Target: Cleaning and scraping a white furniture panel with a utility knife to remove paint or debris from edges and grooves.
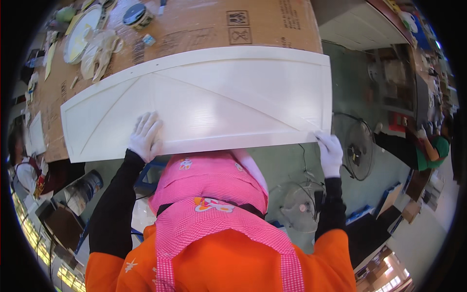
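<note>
A long white door panel (214, 112) with raised diagonal strips lies in front of me, its near edge against my pink apron. My left hand (144, 134), in a white glove, rests on the panel near that edge, fingers stretched out flat and the thumb toward the rim. At the panel's near right corner is my right hand (330, 151), also in a white glove. Its fingers are bent together and touch the corner edge. Whatever may be between those fingertips is hidden.
The panel lies on a cardboard-covered table (194, 34). Toward the back left are a can (137, 17), a round white lid (83, 36) and crumpled plastic (99, 53). Floor fans (359, 148) stand at right. A person in green (433, 151) is at far right, another at far left.
</note>
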The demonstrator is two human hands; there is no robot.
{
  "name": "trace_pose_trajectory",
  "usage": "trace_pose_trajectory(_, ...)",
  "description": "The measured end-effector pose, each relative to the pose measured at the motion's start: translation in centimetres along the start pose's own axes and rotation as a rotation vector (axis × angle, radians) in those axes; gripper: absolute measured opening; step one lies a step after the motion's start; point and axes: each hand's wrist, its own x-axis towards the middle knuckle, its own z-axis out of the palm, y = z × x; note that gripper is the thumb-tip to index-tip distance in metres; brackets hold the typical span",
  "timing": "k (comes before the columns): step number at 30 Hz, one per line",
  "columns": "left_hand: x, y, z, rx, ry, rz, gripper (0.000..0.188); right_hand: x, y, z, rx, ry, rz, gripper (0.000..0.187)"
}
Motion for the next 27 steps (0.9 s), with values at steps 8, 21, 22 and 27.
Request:
trace_pose_trajectory(8,1.4,0.8,0.7,-0.114,-0.019,0.025,0.071,-8.8,-18.0,6.9,1.549,-0.379,1.095,0.045)
trace_pose_trajectory(21,9.7,-13.1,-9.9,-0.301,0.017,-0.351,0.047,-4.9,-28.9,18.2,1.110,-0.637,1.027,0.043)
trace_pose_trajectory(22,10.8,-15.4,-10.3,-0.152,0.010,-0.397,0.048,-5.0,-30.1,19.6,1.160,-0.575,1.078,0.046)
trace_pose_trajectory(27,11.8,-20.3,-10.4,0.039,-0.146,-0.293,0.073,-3.5,-37.5,24.0,1.350,-0.583,1.158,0.055)
